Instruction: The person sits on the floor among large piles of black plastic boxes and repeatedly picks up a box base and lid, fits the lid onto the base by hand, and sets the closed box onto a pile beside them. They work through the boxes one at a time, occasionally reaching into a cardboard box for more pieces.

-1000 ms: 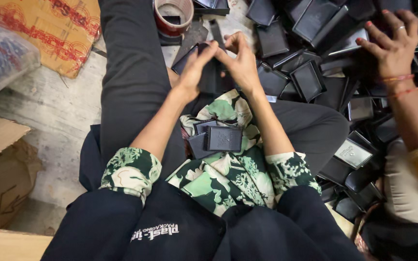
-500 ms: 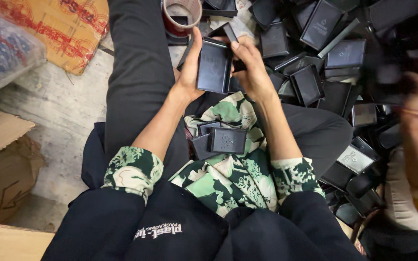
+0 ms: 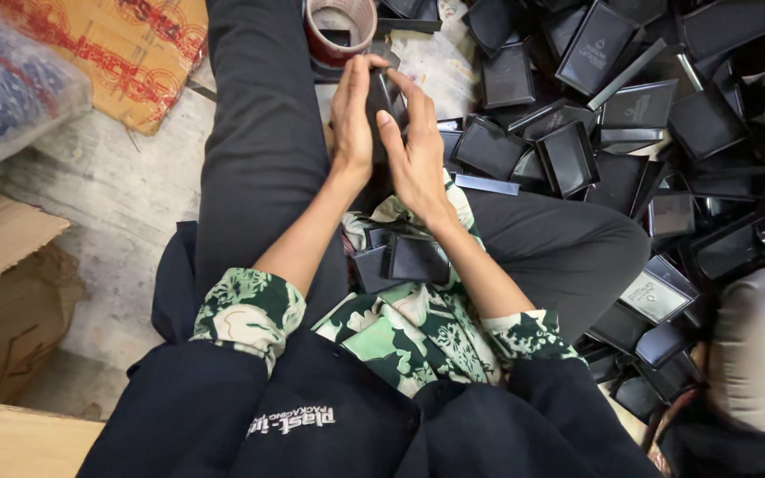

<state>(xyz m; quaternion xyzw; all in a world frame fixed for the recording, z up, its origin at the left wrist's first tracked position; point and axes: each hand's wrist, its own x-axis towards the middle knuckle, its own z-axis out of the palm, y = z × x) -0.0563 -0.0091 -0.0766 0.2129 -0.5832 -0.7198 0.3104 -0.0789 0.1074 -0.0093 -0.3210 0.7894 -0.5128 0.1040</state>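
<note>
Pressing together, left hand and right hand are clasped around a black box, mostly hidden between palms.

Both forearms extended forward, converging. Left hand and right hand pressed close together, fingers curled inward, grip closed.
</note>
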